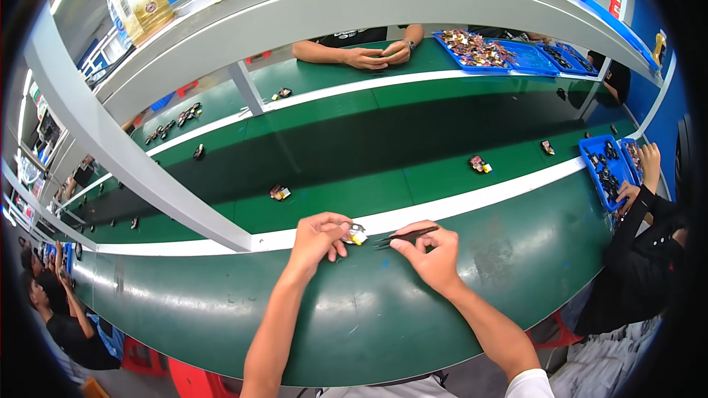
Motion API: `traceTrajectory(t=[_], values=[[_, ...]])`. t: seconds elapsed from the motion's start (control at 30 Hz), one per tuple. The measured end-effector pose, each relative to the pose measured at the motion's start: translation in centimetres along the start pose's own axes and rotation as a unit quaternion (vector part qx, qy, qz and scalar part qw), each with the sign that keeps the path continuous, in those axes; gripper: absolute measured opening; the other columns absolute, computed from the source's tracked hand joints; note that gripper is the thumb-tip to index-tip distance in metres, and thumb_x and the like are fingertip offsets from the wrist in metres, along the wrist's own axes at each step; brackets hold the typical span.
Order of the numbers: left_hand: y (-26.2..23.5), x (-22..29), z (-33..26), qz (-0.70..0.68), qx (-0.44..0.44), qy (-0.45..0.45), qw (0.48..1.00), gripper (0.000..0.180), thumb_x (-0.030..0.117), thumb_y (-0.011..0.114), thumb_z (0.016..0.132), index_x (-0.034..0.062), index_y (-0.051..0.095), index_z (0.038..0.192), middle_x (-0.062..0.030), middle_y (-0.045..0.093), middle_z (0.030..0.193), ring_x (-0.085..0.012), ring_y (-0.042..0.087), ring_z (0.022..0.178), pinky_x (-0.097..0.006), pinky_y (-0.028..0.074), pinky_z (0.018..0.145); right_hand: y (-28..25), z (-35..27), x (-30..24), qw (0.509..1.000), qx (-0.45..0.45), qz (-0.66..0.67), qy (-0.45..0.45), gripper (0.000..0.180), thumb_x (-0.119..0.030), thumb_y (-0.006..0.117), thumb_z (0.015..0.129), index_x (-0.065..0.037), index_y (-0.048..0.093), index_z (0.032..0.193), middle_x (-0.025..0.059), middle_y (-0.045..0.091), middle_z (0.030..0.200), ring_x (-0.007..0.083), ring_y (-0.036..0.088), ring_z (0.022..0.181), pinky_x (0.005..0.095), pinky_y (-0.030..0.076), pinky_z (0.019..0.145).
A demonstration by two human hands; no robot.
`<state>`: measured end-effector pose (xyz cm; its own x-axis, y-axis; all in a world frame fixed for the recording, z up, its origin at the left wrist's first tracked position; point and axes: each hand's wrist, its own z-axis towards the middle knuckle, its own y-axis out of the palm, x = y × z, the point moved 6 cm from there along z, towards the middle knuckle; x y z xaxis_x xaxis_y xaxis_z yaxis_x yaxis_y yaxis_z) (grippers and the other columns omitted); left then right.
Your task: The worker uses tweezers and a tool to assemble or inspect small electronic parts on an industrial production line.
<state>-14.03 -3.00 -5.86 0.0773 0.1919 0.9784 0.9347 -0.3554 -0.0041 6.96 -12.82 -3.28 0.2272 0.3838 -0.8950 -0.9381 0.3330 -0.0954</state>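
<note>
Between the thumb and fingers of my left hand [320, 239] is a small electronic part [355, 234] with a dark rim and a white and yellow patch; its exact kind is too small to tell. My right hand [431, 250] is closed around a pair of dark tweezers [408, 236]. The tweezers' tips point left toward the part and stand a little apart from it. Both hands are just above the green worktop, close to the white rail [413, 214].
Beyond the rail, a green conveyor belt [339, 191] carries small assemblies, one [279, 192] ahead of my left hand and another [479, 164] farther right. A blue tray [590, 149] of dark parts stands by a co-worker at right. A grey post [147, 147] rises at left; a shelf [354, 0] spans overhead.
</note>
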Motion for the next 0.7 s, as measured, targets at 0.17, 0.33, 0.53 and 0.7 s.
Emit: traceTrajectory(t=[0.17,0.33,0.53,0.7], values=[[2.1,-1.7,-1.4,-0.081,0.015,0.006,0.997,0.016,0.007,0.068,0.092,-0.0075,0.066,0.099,-0.0094,0.067,0.075,-0.013,0.061,0.047,-0.022,0.039,0.036,0.1,-0.1,1.5,0.957,-0.019,0.192,0.218,0.019,0.004,0.077,0.084,0.004,0.067,0.1,0.0053,0.07,0.078,-0.0003,0.044,0.05,0.0186,0.029,0.042],[3.5,-2.2,-2.0,-0.077,0.036,0.024,0.996,0.018,0.008,0.066,0.095,-0.0084,0.064,0.101,-0.0115,0.068,0.08,-0.0137,0.062,0.047,-0.024,0.041,0.035,0.6,-0.6,1.2,0.956,-0.016,0.182,0.228,0.017,0.006,0.077,0.084,0.003,0.068,0.098,0.0026,0.069,0.078,-0.0024,0.045,0.055,0.0171,0.03,0.046],[3.7,-2.1,-2.6,-0.073,0.056,0.076,0.993,0.016,0.006,0.066,0.095,-0.0075,0.064,0.103,-0.0119,0.07,0.082,-0.0126,0.063,0.049,-0.023,0.042,0.038,1.1,-1.0,1.4,0.977,-0.018,0.11,0.179,0.015,0.003,0.079,0.083,0.003,0.07,0.095,-0.0026,0.066,0.075,-0.004,0.037,0.056,0.0162,0.028,0.048],[3.6,-2.1,-2.7,-0.086,0.042,0.096,0.991,0.018,0.007,0.064,0.097,-0.0078,0.061,0.107,-0.0143,0.068,0.086,-0.0145,0.064,0.05,-0.023,0.045,0.039,1.1,-1.2,2.0,0.988,-0.012,0.052,0.144,0.016,0.001,0.081,0.083,0.003,0.071,0.095,-0.0047,0.063,0.071,-0.0039,0.034,0.054,0.0174,0.025,0.046]])
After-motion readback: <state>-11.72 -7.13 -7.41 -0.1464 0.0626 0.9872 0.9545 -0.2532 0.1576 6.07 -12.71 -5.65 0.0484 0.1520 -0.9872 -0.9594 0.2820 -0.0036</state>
